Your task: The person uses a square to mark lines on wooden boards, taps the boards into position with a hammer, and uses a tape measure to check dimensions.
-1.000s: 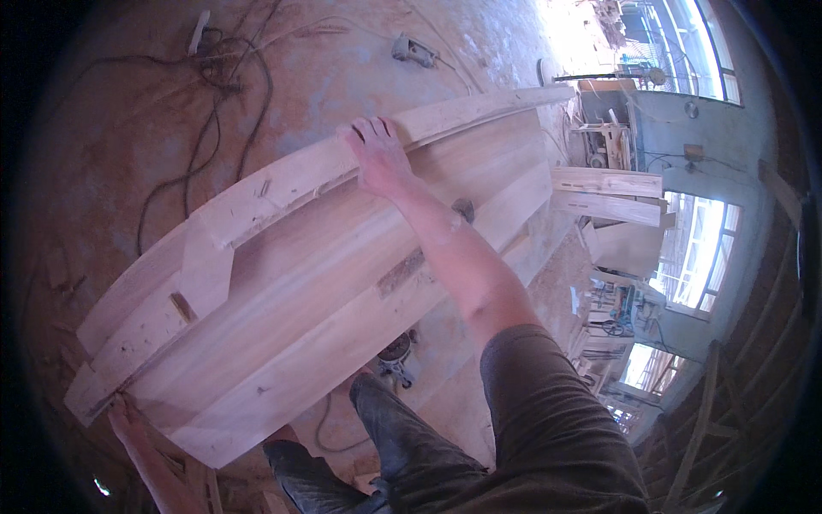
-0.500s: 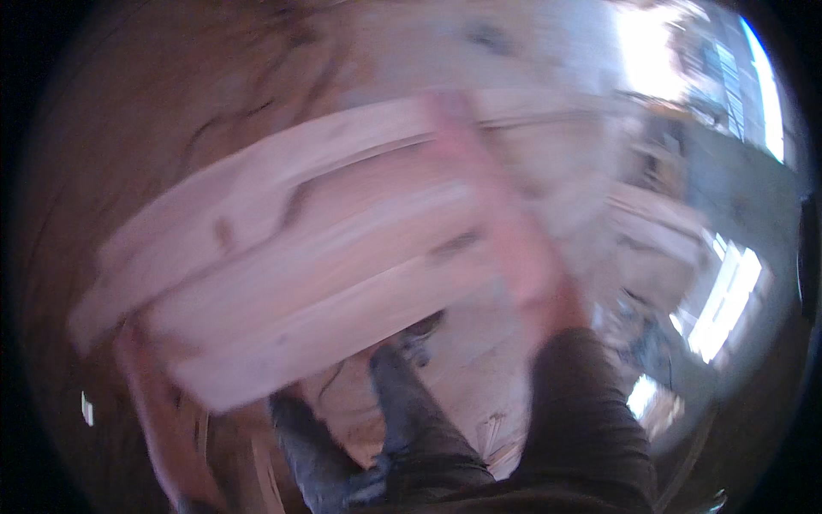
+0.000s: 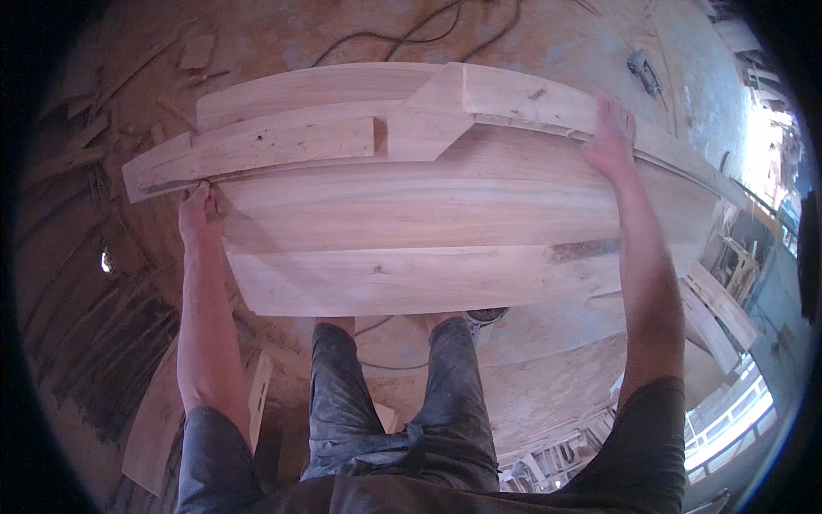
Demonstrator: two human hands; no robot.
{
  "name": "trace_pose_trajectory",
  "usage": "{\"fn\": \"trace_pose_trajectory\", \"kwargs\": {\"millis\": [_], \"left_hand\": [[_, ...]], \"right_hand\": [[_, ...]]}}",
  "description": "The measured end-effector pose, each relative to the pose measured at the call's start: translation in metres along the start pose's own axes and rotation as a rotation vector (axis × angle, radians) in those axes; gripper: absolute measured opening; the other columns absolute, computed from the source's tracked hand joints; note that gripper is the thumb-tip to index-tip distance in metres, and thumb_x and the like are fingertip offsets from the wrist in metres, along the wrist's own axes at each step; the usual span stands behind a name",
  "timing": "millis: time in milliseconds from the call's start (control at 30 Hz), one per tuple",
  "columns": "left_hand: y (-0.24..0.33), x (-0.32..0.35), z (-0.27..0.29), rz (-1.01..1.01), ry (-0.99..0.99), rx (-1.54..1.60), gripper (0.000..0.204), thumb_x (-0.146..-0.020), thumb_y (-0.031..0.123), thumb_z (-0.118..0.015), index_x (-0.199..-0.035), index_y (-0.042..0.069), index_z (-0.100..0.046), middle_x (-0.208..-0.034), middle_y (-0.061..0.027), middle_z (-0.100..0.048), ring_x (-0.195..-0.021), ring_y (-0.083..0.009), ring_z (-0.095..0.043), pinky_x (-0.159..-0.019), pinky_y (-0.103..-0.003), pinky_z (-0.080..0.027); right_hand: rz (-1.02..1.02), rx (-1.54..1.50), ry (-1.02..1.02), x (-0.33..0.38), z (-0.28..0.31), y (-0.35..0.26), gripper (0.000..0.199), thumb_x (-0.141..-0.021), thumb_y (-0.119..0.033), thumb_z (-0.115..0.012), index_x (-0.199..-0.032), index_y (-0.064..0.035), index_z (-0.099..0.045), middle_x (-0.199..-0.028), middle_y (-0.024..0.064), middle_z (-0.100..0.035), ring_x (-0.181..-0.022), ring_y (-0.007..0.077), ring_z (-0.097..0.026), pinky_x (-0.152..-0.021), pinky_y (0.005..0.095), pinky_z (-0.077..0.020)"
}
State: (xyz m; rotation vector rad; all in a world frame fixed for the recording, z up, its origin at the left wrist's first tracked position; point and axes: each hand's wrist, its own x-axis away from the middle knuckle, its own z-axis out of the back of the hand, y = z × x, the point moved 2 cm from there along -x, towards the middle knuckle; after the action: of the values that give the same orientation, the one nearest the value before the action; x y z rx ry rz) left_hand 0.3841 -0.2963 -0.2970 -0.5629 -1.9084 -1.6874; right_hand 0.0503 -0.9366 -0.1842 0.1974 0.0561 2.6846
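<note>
A wide, pale wooden panel (image 3: 411,214) made of joined boards is held out in front of me. Across its far part runs a long wooden beam (image 3: 531,96) with an angled cut, and a shorter wooden block (image 3: 282,146) lies against it on the left. My left hand (image 3: 202,210) is closed on the panel's left edge, just below the beam's end, its fingers partly hidden. At the right, my right hand (image 3: 611,137) is wrapped over the beam, its fingertips out of sight behind it.
Dark cables (image 3: 402,36) lie on the dusty floor beyond the panel. A small power tool (image 3: 643,73) is on the floor at the far right. Stacked boards (image 3: 719,304) stand at the right, and a large board (image 3: 154,415) leans at the lower left. Wood scraps (image 3: 198,51) lie at the far left.
The panel has turned from a steep tilt to nearly level across the view, its left end moving up. Both hands have stayed on it, and the view is sharper.
</note>
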Motion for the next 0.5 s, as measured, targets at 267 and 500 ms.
{"fn": "trace_pose_trajectory", "kwargs": {"millis": [267,500], "left_hand": [[-0.008,-0.001,-0.012,-0.022,0.026,0.051,0.037,-0.087,-0.007,-0.063,-0.12,0.006,-0.052,-0.104,-0.0057,-0.063,-0.088,-0.0167,-0.063,-0.079,-0.027,-0.055],[-0.002,-0.012,0.011,-0.035,0.067,0.048,0.039,-0.086,-0.008,-0.063,-0.12,0.006,-0.052,-0.106,-0.0064,-0.062,-0.091,-0.0173,-0.063,-0.079,-0.026,-0.054]], "right_hand": [[-0.128,0.195,-0.293,-0.017,0.011,-0.014,0.075,-0.072,-0.012,-0.07,-0.138,-0.0041,-0.037,-0.13,0.0201,-0.048,-0.129,0.0366,-0.043,-0.107,0.0537,-0.0302],[-0.127,0.25,-0.299,-0.024,0.003,-0.026,0.07,-0.078,-0.016,-0.069,-0.138,-0.0016,-0.037,-0.131,0.0222,-0.047,-0.13,0.0386,-0.041,-0.106,0.0545,-0.031]]}}
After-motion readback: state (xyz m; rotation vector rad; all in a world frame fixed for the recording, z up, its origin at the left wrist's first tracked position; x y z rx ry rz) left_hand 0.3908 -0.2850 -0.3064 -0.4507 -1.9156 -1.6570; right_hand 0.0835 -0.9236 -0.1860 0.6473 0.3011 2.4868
